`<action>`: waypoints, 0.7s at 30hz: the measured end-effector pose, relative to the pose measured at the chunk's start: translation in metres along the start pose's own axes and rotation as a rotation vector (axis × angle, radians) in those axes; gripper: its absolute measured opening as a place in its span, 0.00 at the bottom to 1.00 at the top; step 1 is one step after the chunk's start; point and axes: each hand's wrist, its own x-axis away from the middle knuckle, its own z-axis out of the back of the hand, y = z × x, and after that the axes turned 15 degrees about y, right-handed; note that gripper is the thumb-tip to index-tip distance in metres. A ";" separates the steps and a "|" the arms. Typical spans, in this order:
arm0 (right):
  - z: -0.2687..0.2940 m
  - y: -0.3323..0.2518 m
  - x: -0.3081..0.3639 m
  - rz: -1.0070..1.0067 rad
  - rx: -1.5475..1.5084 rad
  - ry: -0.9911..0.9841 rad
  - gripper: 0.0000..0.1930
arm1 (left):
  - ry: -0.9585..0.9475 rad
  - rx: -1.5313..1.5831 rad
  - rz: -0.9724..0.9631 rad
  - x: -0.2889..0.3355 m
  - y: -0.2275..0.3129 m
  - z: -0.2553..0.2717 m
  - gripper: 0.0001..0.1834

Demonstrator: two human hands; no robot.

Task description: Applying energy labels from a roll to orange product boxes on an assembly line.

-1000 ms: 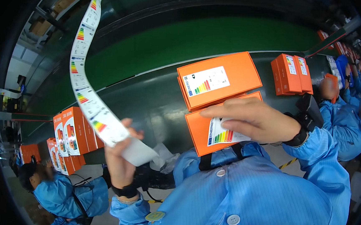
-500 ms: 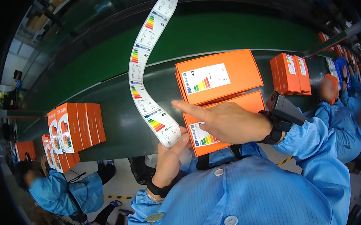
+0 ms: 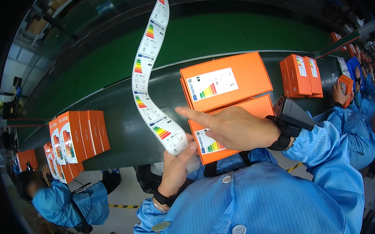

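A long strip of white energy labels (image 3: 144, 66) with coloured bars curves down from the top of the view. Its lower end is pinched between the thumb and fingers of my left hand (image 3: 176, 166). My right hand (image 3: 241, 128) lies over the nearer orange box (image 3: 257, 108), its index finger stretched out to the left. Another finger of that hand touches the energy label (image 3: 211, 145) on this box, partly covering it. Just beyond sits a second orange box (image 3: 247, 73) with the same kind of label on its top.
Orange boxes (image 3: 92, 130) are stacked at the left, and more orange boxes (image 3: 297, 77) stand to the right on the dark work surface (image 3: 121, 125). A green belt (image 3: 228, 33) runs behind. Co-workers in blue are at the left (image 3: 73, 202) and right (image 3: 356, 133), one holding an orange box.
The upper part of the label strip has swung to the left. My hands have barely shifted. At the right, the co-worker's hands and orange box have moved slightly.
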 end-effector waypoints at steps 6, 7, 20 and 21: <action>0.001 -0.002 -0.003 -0.019 0.035 -0.033 0.35 | -0.001 -0.007 0.010 0.000 0.003 -0.001 0.13; 0.000 -0.002 -0.004 -0.014 0.049 -0.033 0.36 | -0.003 -0.008 0.011 0.000 0.003 -0.001 0.13; -0.023 -0.005 0.016 0.173 0.509 0.286 0.30 | 0.137 -0.122 -0.188 -0.003 -0.009 -0.014 0.13; -0.022 -0.005 0.018 0.166 0.511 0.289 0.30 | 0.138 -0.123 -0.186 -0.003 -0.009 -0.014 0.12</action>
